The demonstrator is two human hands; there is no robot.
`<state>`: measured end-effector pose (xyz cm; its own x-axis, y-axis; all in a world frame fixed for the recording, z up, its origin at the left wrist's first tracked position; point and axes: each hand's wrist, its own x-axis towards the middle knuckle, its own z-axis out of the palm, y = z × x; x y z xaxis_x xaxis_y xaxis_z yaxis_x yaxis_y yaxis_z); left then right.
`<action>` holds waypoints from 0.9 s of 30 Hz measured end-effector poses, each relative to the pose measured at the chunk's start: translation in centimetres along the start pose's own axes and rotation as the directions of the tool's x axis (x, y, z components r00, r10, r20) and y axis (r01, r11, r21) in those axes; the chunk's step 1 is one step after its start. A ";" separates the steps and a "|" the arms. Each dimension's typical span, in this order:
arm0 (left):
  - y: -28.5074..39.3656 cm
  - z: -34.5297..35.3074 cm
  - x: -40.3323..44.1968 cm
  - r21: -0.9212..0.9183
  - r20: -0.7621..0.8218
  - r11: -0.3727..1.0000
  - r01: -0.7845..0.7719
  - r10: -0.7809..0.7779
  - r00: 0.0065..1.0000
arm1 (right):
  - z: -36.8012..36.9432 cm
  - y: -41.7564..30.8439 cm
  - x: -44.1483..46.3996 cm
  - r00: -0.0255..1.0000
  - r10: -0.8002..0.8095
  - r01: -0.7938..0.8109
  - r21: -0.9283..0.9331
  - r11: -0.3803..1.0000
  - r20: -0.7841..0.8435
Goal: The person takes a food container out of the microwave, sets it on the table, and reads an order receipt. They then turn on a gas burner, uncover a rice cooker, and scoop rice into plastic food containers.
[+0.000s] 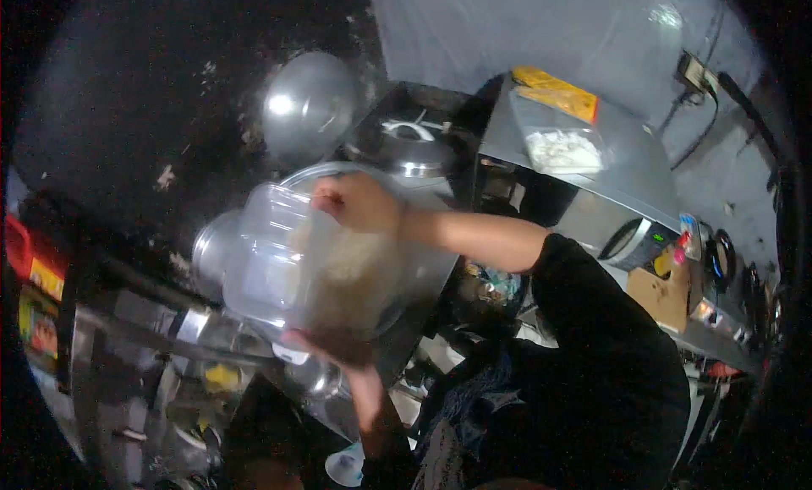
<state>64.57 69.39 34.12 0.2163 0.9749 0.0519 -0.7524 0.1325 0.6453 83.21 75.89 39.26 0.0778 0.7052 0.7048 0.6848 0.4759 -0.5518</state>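
Observation:
A clear plastic tub is held tipped on its side between my two hands. My right hand grips its upper rim, fingers curled over the edge. Low on the tub, my left hand is smeared by motion, and its fingers cannot be made out. A pale, blurred mass shows beside the tub's mouth. Whether it is inside the tub or below it, I cannot tell. Behind my right hand curves the rim of a large metal pot, mostly hidden by the tub.
A round metal lid leans at the dark wall. A lidded pot stands beyond my right hand. On the steel cabinet at right lie a bag of white pieces and a yellow packet. Metal shelving is at lower left.

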 end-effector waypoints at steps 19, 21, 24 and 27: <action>-1.6 1.8 3.0 0.134 -0.069 0.990 0.029 -0.020 0.997 | -26.4 1.1 -4.5 0.654 0.649 -0.610 0.235 0.756 -0.388; -1.0 -0.2 4.1 0.004 -0.075 1.000 0.002 -0.002 0.997 | -30.8 1.5 -8.9 0.535 0.658 -0.624 0.277 0.731 -0.530; -0.6 0.7 4.0 0.131 -0.095 0.991 -0.032 0.045 0.994 | -34.6 2.2 -15.8 0.417 0.708 -0.606 0.406 0.684 -0.570; -0.7 1.2 4.7 0.023 -0.134 0.999 0.027 -0.023 0.991 | -35.0 1.5 -19.3 0.285 0.745 -0.591 0.502 0.632 -0.603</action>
<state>66.82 73.64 34.79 0.1484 0.9867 -0.0659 -0.7319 0.1544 0.6637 108.07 44.64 40.48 0.9692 0.2390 0.0586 0.0233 0.1478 -0.9887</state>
